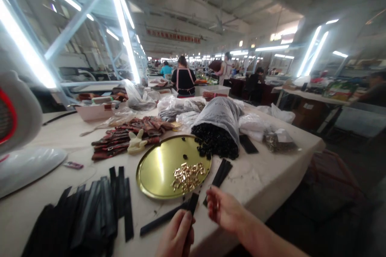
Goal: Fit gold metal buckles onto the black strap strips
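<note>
At the front edge of the table, my left hand (178, 231) grips a black strap (193, 202) between thumb and fingers, its upper end sticking out. My right hand (220, 209) is just to the right, its fingers curled in and apart from the strap; whatever they may hold is too small to make out. Beyond both hands lies a round gold tray (150, 182) with a pile of small gold metal fittings (188, 176). One black strap (163, 221) lies flat left of my left hand, and more black straps (221, 172) lie beyond my right hand.
Many black straps (90, 213) cover the table's left front. A plastic bag (221, 112) spills small black pieces (215, 140) onto the tray's edge. Reddish-brown leather pieces (120, 138), a pale glove (136, 142) and a white fan (27, 164) stand or lie leftward. People work farther back.
</note>
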Available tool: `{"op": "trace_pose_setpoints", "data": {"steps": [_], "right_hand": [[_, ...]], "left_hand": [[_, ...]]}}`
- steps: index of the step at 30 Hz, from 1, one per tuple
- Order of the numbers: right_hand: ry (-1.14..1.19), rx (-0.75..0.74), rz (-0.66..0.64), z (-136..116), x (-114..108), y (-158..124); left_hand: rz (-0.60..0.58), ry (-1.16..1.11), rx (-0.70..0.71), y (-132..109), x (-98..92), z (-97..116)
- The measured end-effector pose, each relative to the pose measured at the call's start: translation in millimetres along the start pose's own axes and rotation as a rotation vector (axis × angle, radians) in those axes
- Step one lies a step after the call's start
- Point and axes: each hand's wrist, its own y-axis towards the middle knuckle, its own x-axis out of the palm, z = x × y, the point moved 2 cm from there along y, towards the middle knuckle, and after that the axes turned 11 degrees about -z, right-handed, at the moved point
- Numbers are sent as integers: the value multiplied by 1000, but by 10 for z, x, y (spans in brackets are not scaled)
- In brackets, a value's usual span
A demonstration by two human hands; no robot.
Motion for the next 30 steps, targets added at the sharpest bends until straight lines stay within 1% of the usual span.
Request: {"op": "trace_pose_setpoints", "data": {"steps": [2,4,6,8,11,13,16,19,22,25,27,30], "right_hand": [[56,20,-29,-170,16,-25],[76,58,-76,-285,23,-31],[81,101,-112,-334,24,-38],[80,122,-144,-339,21,-42],[66,109,-216,-310,12,-16],[50,77,-234,-272,6,26],[11,1,-170,-180,22,94],[-38,-64,-113,-52,97,130],[-85,-104,-99,49,172,124],[-230,-128,-133,63,183,85],[-441,-172,-152,21,150,47],[-774,-253,-138,-67,75,-13]], "left_hand": [[-89,-38,-33,-42,27,-20],[-146,-63,-76,-44,70,-27],[-163,-87,-94,-15,97,-15],[-149,-113,-83,24,101,16],[-98,-175,-61,77,102,66],[-71,-227,-58,118,133,75],[-48,-272,-73,198,223,40],[-26,-334,-77,272,304,-3],[7,-403,-67,293,315,-4],[33,-422,-35,262,250,39],[46,-413,-13,232,183,76],[39,-358,-2,191,88,119]]}}
